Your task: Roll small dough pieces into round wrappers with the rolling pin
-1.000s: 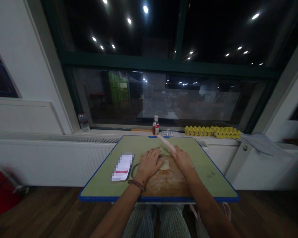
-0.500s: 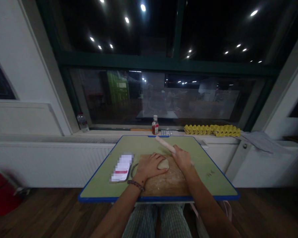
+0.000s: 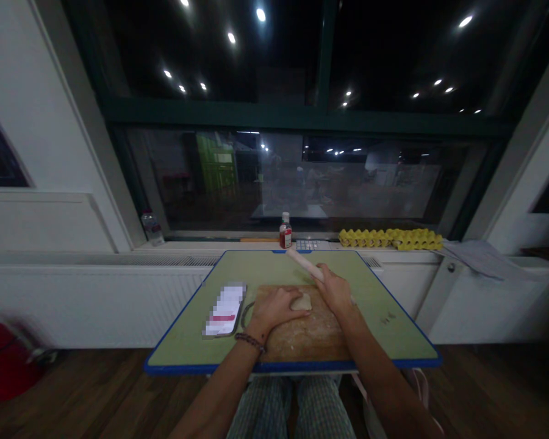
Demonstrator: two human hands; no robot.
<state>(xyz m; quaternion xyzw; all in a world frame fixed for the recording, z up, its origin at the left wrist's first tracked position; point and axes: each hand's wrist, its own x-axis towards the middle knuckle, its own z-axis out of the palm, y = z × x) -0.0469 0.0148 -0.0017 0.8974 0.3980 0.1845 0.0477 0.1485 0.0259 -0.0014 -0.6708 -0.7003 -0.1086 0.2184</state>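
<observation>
The person's legs, in checked pants [image 3: 322,408], were under the near edge of a green table [image 3: 384,332] with a blue rim. A wooden board [image 3: 311,341] lay at the near side of the table, with some white marks on it. The dough [image 3: 304,302] sat on the far half of the board. The left hand [image 3: 278,306] was curled around the dough's left side, thumb near and fingers far, and a dark bracelet [image 3: 251,341] was on that wrist. The right hand [image 3: 335,289] was closed around a pale stick [image 3: 305,264], which slanted far and to the left. A phone [image 3: 225,310] with a lit screen lay left of the board. Past the table, a small bottle [image 3: 285,231] stood on the sill, and a bumpy yellow tray [image 3: 388,239] was to its right. Behind them was a big, dark window [image 3: 279,183].
</observation>
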